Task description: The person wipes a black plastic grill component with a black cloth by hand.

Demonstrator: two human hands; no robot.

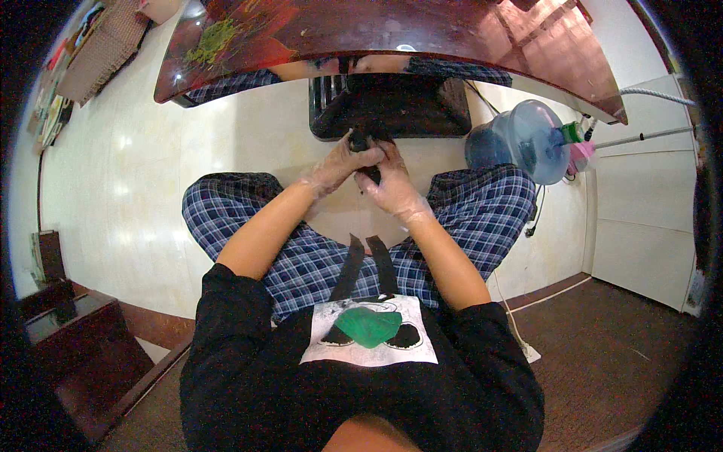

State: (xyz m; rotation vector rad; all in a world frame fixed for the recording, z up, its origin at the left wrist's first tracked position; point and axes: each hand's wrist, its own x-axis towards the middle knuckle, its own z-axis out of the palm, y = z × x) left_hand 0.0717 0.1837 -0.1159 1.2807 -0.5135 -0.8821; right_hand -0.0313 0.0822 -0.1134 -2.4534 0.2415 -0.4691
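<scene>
My left hand and my right hand meet in front of me, both in thin clear plastic gloves. Between them they grip a small black object; its kind is too dark to make out, and the fingers cover part of it. Just beyond the hands a glossy black container rests on the pale floor, partly under the table edge. The far end of the black object overlaps the container's near rim in the picture, and I cannot tell whether they touch.
A glossy dark red table spans the far side. On the right, a large blue water bottle lies on its side near cables and a pink item. White panels stand at far right. Dark wooden furniture is at lower left.
</scene>
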